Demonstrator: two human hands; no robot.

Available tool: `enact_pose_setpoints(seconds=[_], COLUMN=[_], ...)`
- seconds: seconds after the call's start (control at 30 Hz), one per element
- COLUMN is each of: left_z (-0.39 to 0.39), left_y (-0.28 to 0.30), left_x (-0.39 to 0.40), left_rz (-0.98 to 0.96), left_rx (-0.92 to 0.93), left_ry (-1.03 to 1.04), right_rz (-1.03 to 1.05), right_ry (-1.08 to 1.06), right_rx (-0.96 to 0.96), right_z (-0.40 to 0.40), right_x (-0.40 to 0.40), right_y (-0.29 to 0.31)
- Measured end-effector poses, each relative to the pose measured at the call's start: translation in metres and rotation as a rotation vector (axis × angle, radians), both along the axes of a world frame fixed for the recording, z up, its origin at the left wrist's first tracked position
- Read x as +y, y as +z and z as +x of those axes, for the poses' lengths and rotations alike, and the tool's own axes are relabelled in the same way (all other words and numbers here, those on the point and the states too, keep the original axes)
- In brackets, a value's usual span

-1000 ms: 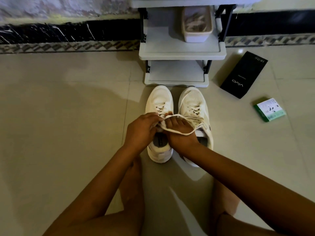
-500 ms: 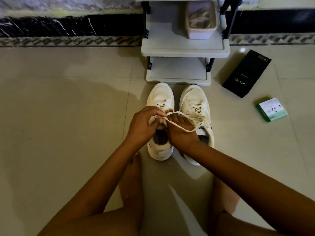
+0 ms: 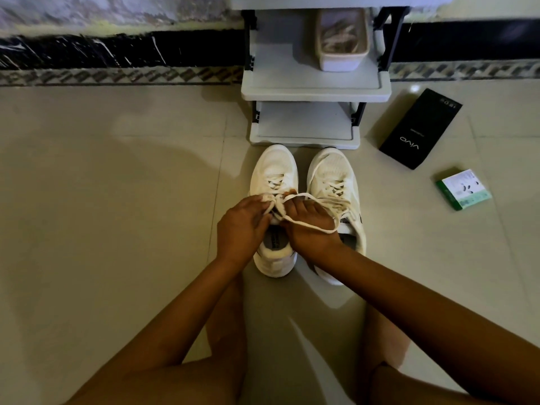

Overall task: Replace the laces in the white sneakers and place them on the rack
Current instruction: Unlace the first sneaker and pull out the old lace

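Two white sneakers stand side by side on the tiled floor before you, the left sneaker [image 3: 274,182] and the right sneaker [image 3: 336,182]. Both point their toes away from you, toward the grey rack [image 3: 315,89], and their long axes run almost parallel. On the middle shelf of the rack stands one pale tub [image 3: 342,61]. Right of the sneakers lie one black box [image 3: 420,128] and one small green box [image 3: 463,190], well apart from the shoes. Your left hand [image 3: 241,229] and your right hand [image 3: 311,226] are close together over the left sneaker, and each pinches the white lace [image 3: 309,226], whose loop lies over your right hand.
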State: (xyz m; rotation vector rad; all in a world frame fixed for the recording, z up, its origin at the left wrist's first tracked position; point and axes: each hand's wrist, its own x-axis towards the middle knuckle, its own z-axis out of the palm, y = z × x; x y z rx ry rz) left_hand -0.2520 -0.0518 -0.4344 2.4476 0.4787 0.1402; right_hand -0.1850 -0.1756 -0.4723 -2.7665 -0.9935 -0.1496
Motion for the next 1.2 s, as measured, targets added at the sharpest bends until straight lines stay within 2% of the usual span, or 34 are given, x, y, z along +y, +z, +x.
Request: enact_pose_setpoints(seconds=[0.1, 0.23, 0.37, 0.47, 0.53, 0.6, 0.67, 0.73, 0.83, 0.9, 1.03, 1.1, 1.2], left_z=[0.000, 0.002, 0.003, 0.010, 0.021, 0.036, 0.049, 0.061, 0.065, 0.056, 0.033, 0.027, 0.023], left_y=[0.001, 0.004, 0.005, 0.020, 0.036, 0.052, 0.060, 0.063, 0.053, 0.041, 0.024, 0.018, 0.009], left_x=[0.003, 0.002, 0.001, 0.002, 0.001, 0.002, 0.006, 0.011, 0.022, 0.029, 0.032, 0.031, 0.035], left_rz=[-0.015, -0.034, -0.070, -0.164, -0.381, -0.518, -0.502, -0.478, -0.329, -0.262, -0.382, -0.346, -0.252], left_rx=[-0.028, -0.101, -0.094, -0.137, -0.206, -0.299, -0.363, -0.268, 0.032, 0.164, 0.294, 0.306, 0.308], left_ry=[-0.049, -0.246, -0.288, -0.203, -0.072, 0.047, 0.063, 0.025, -0.034, -0.041, -0.149, -0.221, -0.220], right_rz=[-0.001, -0.026, -0.035, -0.044, -0.071, -0.094, -0.096, -0.078, -0.051, -0.074, 0.006, 0.059, 0.097], right_ry=[0.003, 0.010, 0.003, 0.021, 0.036, 0.057, 0.060, 0.060, 0.060, 0.078, 0.027, -0.017, -0.046], right_rx=[0.016, 0.046, 0.102, 0.120, 0.186, 0.194, 0.168, 0.152, 0.150, 0.198, 0.252, 0.317, 0.362], right_z=[0.000, -0.001, 0.000, -0.001, 0.001, 0.002, 0.002, 0.002, 0.002, 0.005, 0.010, 0.009, 0.010], right_x=[-0.001, -0.001, -0.002, -0.005, -0.006, -0.006, -0.007, -0.007, -0.010, -0.011, -0.009, -0.007, -0.004], right_y=[0.002, 0.005, 0.007, 0.008, 0.010, 0.012, 0.012, 0.013, 0.022, 0.028, 0.040, 0.044, 0.048])
